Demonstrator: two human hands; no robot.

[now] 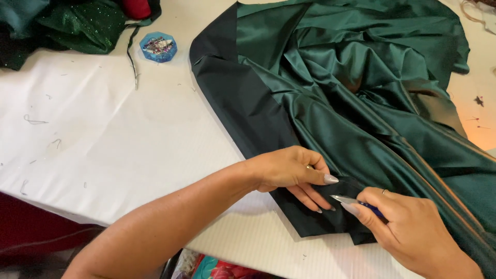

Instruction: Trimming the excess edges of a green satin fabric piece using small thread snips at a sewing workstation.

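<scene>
A large piece of shiny dark green satin fabric lies crumpled across the white table, with a matte dark edge band along its left side. My left hand pinches the dark band near the table's front edge. My right hand holds a small blue-handled metal tool, its silver tip touching the fabric right beside my left thumb.
A blue octagonal box of pins sits at the back of the table. Sparkly green fabric and a red item are heaped at the back left. Loose thread bits dot the white cover. Colourful cloth shows below the front edge.
</scene>
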